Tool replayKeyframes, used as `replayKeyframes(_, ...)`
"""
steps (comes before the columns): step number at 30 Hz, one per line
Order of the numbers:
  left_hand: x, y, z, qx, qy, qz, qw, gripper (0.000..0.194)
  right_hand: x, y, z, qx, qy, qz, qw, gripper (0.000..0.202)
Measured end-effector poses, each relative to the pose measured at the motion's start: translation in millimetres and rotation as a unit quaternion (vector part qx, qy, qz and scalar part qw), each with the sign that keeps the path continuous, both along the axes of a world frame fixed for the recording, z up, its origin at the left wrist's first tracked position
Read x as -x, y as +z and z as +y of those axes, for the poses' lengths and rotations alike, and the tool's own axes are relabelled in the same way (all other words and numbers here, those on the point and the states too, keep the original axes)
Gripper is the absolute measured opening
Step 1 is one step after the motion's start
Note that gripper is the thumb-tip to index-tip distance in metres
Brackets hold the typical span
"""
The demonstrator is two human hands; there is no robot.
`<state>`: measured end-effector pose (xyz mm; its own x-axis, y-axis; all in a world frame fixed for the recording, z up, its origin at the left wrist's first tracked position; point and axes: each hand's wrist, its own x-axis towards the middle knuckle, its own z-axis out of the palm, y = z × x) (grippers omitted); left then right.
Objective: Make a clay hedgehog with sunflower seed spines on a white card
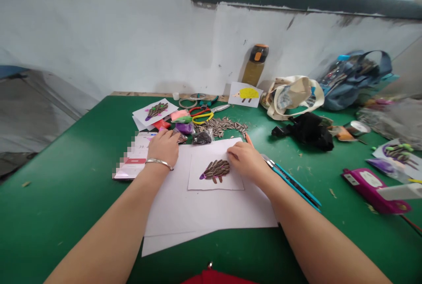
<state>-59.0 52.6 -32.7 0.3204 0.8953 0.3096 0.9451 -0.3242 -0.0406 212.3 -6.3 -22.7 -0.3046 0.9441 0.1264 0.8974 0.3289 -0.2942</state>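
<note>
A small white card (194, 161) with a hedgehog of dark seeds (217, 169) and a purple snout lies on larger white sheets (171, 213). My right hand (244, 158) rests at the card's upper right edge, fingers bent together; what they hold, if anything, is hidden. Beyond the sheets' upper left edge, my left hand (165, 147) reaches among small clay packets, its fingertips by a dark packet (180, 136). Purple (185, 128) and black (202, 137) packets lie just right of it. Behind them is a pile of striped sunflower seeds (222, 126).
Yellow-handled scissors (202, 118), a phone (130, 165), teal-handled tools (293, 183) and a magenta device (372, 189) lie around the sheets. Farther back are a bottle (254, 66), a cream bag (293, 99), a black cloth (310, 132) and finished cards (154, 111).
</note>
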Motion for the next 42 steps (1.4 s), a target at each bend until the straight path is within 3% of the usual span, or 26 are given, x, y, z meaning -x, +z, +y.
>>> replayKeyframes(10, -7.9, 7.9, -10.8, -0.081, -0.003, -0.178, 0.981, 0.038, 0.1, 0.7, 0.6, 0.01, -0.001, 0.009, 1.0, 0.022)
replayKeyframes(18, -18.9, 7.1, -11.9, 0.116, -0.103, -0.097, 0.983, 0.029, 1.1, -1.4, 0.4, 0.008, -0.004, 0.028, 1.0, 0.022)
replayKeyframes(21, -20.8, 12.6, -13.8, 0.135, -0.119, -0.103, 0.978, 0.023, 2.1, -1.2, -0.3, 0.015, -0.007, 0.029, 0.999, 0.023)
replayKeyframes(24, -22.0, 18.1, -16.6, 0.125, -0.12, -0.13, 0.976, 0.023, 8.2, 9.8, 4.6, 0.024, -0.024, 0.007, 0.999, 0.023)
replayKeyframes(26, -22.5, 21.4, -18.3, 0.105, -0.117, -0.156, 0.975, 0.025, 18.6, 24.5, 14.6, 0.013, -0.023, -0.008, 1.0, 0.023)
replayKeyframes(31, -20.5, 28.0, -20.5, 0.073, -0.086, -0.183, 0.977, 0.03, 74.1, 55.6, 62.5, -0.052, 0.067, -0.041, 0.996, 0.023)
replayKeyframes(37, -12.8, 26.4, -18.0, 0.037, -0.035, -0.184, 0.982, 0.034, 140.1, 36.6, 111.0, -0.109, 0.037, -0.065, 0.991, 0.028)
replayKeyframes(42, -10.0, 19.4, -15.5, 0.002, -0.017, -0.232, 0.973, 0.03, 134.2, 36.6, 121.1, -0.114, 0.02, -0.043, 0.992, 0.026)
